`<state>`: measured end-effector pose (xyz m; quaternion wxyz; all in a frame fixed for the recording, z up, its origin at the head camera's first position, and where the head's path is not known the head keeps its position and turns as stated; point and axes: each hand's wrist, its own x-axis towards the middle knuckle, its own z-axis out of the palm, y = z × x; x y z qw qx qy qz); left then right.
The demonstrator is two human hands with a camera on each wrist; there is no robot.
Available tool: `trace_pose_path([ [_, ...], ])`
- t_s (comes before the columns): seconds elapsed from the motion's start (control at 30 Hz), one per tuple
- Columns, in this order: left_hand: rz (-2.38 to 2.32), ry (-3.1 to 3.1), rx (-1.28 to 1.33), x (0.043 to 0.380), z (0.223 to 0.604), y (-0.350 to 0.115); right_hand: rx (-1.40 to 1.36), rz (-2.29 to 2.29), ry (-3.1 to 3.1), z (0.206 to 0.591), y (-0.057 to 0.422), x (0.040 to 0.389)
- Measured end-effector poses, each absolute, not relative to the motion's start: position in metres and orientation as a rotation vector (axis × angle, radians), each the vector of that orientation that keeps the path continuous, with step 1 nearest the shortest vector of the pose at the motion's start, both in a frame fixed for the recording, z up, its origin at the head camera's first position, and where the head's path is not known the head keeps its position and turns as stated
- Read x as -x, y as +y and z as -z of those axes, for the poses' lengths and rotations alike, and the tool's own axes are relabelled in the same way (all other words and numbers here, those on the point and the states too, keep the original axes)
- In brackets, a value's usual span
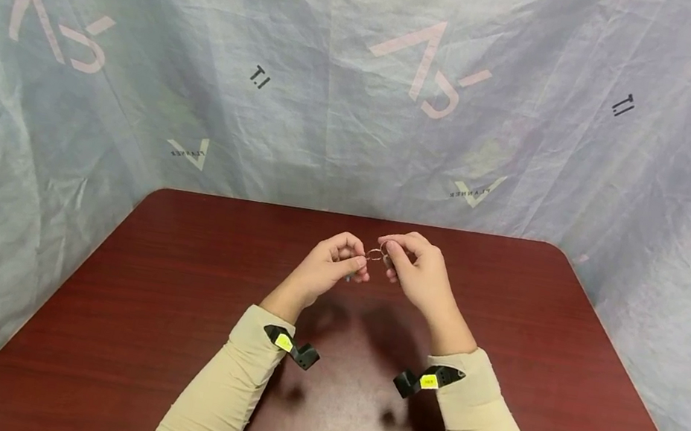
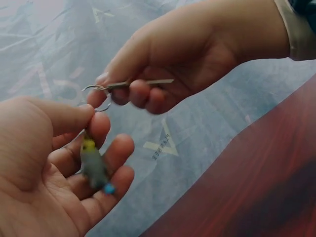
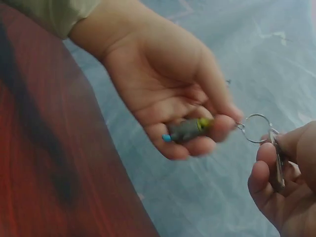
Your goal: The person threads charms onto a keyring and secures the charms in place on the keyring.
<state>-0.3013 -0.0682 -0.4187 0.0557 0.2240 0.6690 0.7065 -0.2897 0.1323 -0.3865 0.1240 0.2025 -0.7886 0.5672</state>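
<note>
Between the two hands is a thin metal key ring (image 3: 257, 114). My left hand (image 1: 327, 262) pinches the short link beside this ring with thumb and index finger. From that pinch a small grey figure charm (image 2: 94, 165) with a yellow band and a blue tip lies against the left hand's other fingers. My right hand (image 1: 421, 273) grips a flat metal key (image 3: 279, 170) between thumb and fingers, at the ring's other side. Both hands are raised above the table, fingertips close together. The fingers partly hide the key, and the charm is blurred in the left wrist view.
A dark red wooden table (image 1: 163, 337) with rounded far corners lies below the hands. Grey fabric sheets (image 1: 319, 38) with printed letters hang behind it and on both sides. Each sleeve cuff bears a black wrist strap (image 1: 428, 381) with a yellow label.
</note>
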Motion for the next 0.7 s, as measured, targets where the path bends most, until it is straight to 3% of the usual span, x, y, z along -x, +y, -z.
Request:
trace_pose_path([
  [0.4, -1.959, 2.304, -0.64, 0.31, 0.426, -0.088, -0.553, -1.799, -2.42, 0.393, 0.155, 0.301],
  [0.7, -1.446, 2.841, -0.609, 0.32, 0.437, -0.097, -0.635, -1.722, -2.565, 0.425, 0.155, 0.32],
])
